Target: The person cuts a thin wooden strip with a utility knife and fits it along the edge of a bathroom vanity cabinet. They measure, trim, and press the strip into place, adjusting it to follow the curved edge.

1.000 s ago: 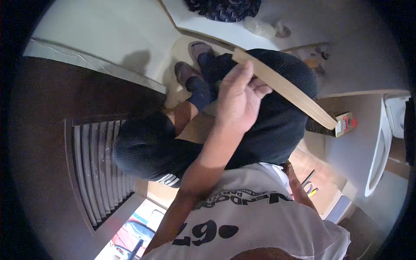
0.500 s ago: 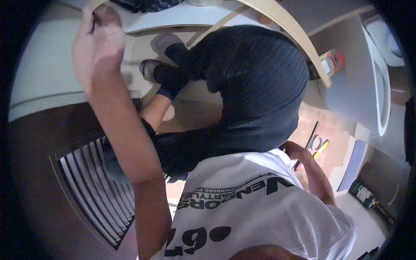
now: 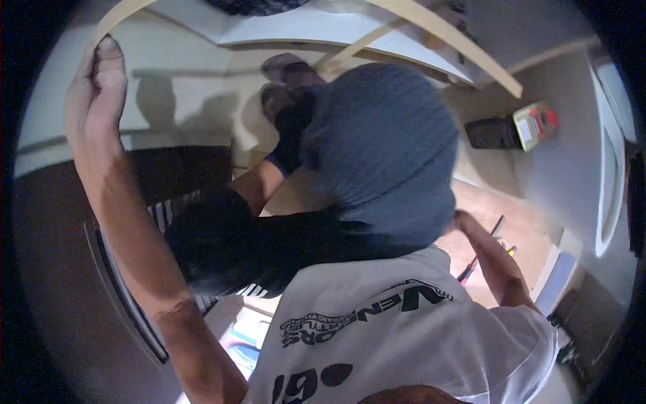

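Note:
My left hand [image 3: 106, 84] is raised at the upper left. Its fingers are closed on the end of a pale wooden strip [image 3: 124, 12], which runs out of view at the top edge. A pale strip [image 3: 464, 42] comes back into view at the upper right and ends in the air there; it looks like the same piece, but the link is out of view. My right hand [image 3: 459, 221] is low at the right, beside my bent knee [image 3: 390, 148] in dark ribbed cloth. The knee hides its fingers and anything in them.
Right of my knee, a red-handled tool [image 3: 465, 272] and a yellow tool [image 3: 513, 251] lie on the floor. A black item with a red-and-clear package [image 3: 536, 126] rests farther off. A white panel [image 3: 609, 182] stands at the far right; a dark slatted piece [image 3: 128, 296] lies at left.
My left hand has moved left and slightly down with the strip. At the upper right, the strip's free end has risen. My knee has shifted slightly, covering more of the floor tools.

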A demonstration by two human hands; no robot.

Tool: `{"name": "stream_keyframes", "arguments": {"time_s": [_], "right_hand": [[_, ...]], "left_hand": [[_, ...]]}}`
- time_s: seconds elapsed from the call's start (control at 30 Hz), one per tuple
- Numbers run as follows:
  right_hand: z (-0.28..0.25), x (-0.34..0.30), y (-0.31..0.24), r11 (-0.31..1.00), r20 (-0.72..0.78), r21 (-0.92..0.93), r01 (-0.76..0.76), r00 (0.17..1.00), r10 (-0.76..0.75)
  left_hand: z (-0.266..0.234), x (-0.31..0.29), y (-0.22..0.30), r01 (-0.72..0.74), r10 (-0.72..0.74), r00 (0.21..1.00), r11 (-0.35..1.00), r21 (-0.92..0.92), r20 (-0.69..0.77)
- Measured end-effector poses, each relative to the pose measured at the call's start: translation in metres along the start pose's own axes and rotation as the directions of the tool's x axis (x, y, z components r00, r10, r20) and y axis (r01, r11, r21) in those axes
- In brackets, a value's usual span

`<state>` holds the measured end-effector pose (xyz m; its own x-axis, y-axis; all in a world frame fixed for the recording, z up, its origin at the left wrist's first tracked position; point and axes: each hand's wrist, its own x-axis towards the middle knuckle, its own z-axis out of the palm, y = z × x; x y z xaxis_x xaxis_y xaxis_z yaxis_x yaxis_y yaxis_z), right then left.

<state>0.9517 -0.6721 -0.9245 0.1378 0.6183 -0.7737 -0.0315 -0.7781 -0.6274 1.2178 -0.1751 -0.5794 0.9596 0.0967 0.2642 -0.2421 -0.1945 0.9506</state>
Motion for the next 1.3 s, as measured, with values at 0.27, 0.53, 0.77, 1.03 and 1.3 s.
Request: {"name": "stream_keyframes", "arguments": {"time_s": [0.27, 0.53, 0.77, 1.03, 1.3], "right_hand": [[-0.24, 0.092, -0.127, 0.95, -0.555, -0.281, 0.138, 0.784, -0.279], [-0.312, 0.21, -0.221, 0.921, -0.819, -0.389, -0.01, 0.463, -0.34], [-0.311, 0.265, -0.251, 0.983, -0.951, -0.132, -0.128, 0.298, -0.089], [-0.43, 0.376, -0.109, 0.702, -0.695, -0.712, -0.005, 0.148, -0.704], [-0.338, 0.296, -0.238, 0.448, -0.432, -0.891, -0.08, 0.454, -0.779]], "left_hand": [[-0.048, -0.016, 0.003, 0.09, -0.089, 0.983, 0.996, 0.003, -0.161], [-0.055, -0.026, 0.045, 0.056, 0.067, 0.978, 0.828, 0.557, -0.198], [-0.016, -0.059, 0.08, 0.037, 0.398, 0.875, 0.512, 0.858, -0.276], [-0.011, -0.077, 0.081, -0.164, 0.463, 0.723, 0.836, 0.523, -0.513], [-0.027, -0.093, 0.077, -0.36, 0.21, 0.642, 0.932, -0.048, -0.738]]}}
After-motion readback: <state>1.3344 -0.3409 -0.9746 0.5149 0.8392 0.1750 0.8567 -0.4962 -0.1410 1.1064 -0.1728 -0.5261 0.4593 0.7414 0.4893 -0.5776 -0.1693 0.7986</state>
